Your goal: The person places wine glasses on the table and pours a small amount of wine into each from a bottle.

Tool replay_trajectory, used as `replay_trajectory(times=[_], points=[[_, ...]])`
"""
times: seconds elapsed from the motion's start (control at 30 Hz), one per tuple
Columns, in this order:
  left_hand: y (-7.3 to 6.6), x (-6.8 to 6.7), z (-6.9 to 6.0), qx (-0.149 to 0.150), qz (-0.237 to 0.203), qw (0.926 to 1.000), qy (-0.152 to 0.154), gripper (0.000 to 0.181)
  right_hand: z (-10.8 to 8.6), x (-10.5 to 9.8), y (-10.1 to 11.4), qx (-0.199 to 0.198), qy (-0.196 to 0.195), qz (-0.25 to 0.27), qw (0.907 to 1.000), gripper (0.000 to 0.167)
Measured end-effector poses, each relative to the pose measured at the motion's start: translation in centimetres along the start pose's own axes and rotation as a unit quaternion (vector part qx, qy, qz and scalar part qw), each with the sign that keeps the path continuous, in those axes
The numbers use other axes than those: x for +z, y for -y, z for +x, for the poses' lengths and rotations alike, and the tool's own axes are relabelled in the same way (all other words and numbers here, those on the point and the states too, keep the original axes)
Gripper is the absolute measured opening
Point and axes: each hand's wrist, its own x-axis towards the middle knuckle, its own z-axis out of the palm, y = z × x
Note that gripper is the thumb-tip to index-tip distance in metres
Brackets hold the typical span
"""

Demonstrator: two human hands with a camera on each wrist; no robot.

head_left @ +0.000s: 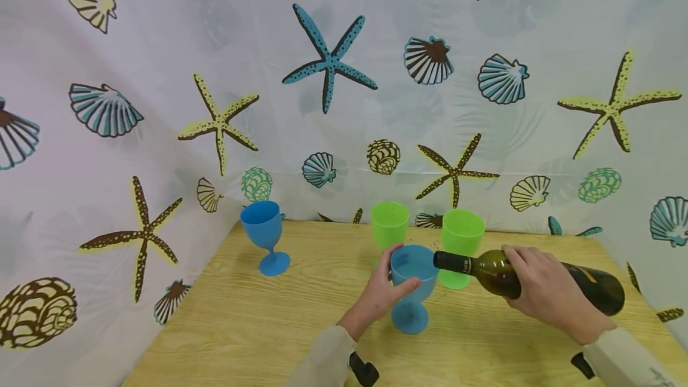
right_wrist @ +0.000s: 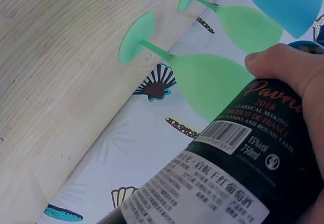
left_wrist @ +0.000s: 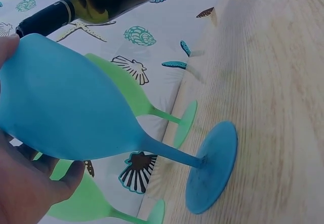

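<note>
My left hand (head_left: 378, 294) grips the bowl of a blue goblet (head_left: 421, 288), thumb on the near side and fingers round the far left. In the left wrist view the goblet's foot (left_wrist: 212, 168) appears to rest on the wooden table. A dark green wine bottle (head_left: 491, 272) lies almost level in my right hand (head_left: 545, 288), which holds it round the body. The bottle's black neck (head_left: 451, 261) points left, its mouth at the goblet's right rim. No liquid stream is visible. A printed label (right_wrist: 202, 188) shows in the right wrist view.
Two green goblets (head_left: 390, 224) (right_wrist: 212, 79) stand just behind the held goblet, partly hidden by it and the bottle. Another blue goblet (head_left: 263, 226) stands at the table's back left. A curtain (head_left: 344, 124) with starfish and shells surrounds the wooden table (head_left: 226, 321).
</note>
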Motion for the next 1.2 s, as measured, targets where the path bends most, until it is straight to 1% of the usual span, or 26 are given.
replay_trajectory(times=[0.33, 0.6, 0.8, 0.9, 1.03, 1.2], points=[[0.0, 0.1, -0.1, -0.003, -0.003, 1.0, -0.001, 0.076, 0.4, -0.7, -0.3, -0.02, 0.005, -0.009, 0.9997, 0.093], [0.0, 0.1, -0.1, -0.004, -0.006, 1.0, 0.003, 0.072, 0.8, -1.0, -0.6, -0.039, 0.005, -0.031, 0.9987, 0.095], [0.1, 0.0, 0.0, -0.007, 0.001, 1.0, 0.002, 0.073, 1.1, -1.1, -0.8, -0.046, 0.009, -0.04, 0.9981, 0.095], [1.3, 0.1, 0.6, -0.01, 0.005, 0.9999, 0.0, 0.075, 1.2, -1.1, -0.9, -0.049, 0.012, -0.044, 0.9978, 0.095], [3.4, 0.2, 1.5, -0.006, 0.008, 0.9999, -0.005, 0.076, 1.3, -1.1, -0.9, -0.053, 0.017, -0.047, 0.9974, 0.095], [3.7, 0.3, 1.5, -0.001, 0.01, 0.9999, -0.012, 0.075, 1.5, -1.1, -0.9, -0.058, 0.026, -0.048, 0.9968, 0.097]])
